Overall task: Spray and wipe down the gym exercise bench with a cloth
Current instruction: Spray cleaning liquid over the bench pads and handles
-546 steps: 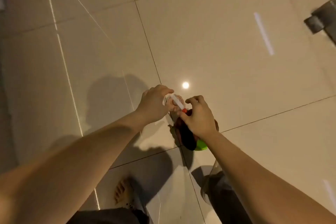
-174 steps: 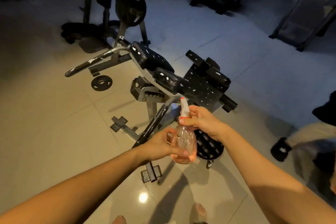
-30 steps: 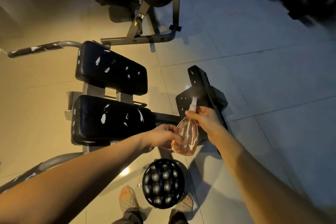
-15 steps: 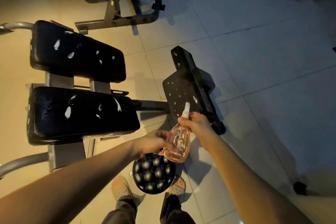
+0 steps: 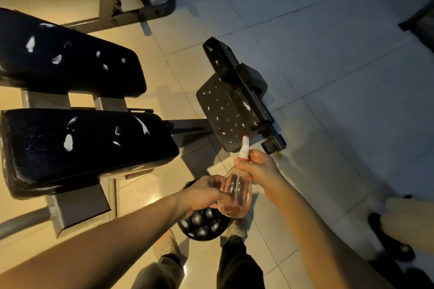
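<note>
We hold a clear, pink-tinted spray bottle (image 5: 236,191), bulb-shaped with a white nozzle, near the bench's speckled black metal footplate (image 5: 225,110): our left hand (image 5: 204,192) curls round its belly, our right hand (image 5: 258,166) grips its neck. To our left the bench's two black padded cushions (image 5: 82,145) show white worn patches in their shiny cover. A round tufted black stool (image 5: 203,225) sits on the tiled floor (image 5: 340,65), partly hidden under our hands.
</note>
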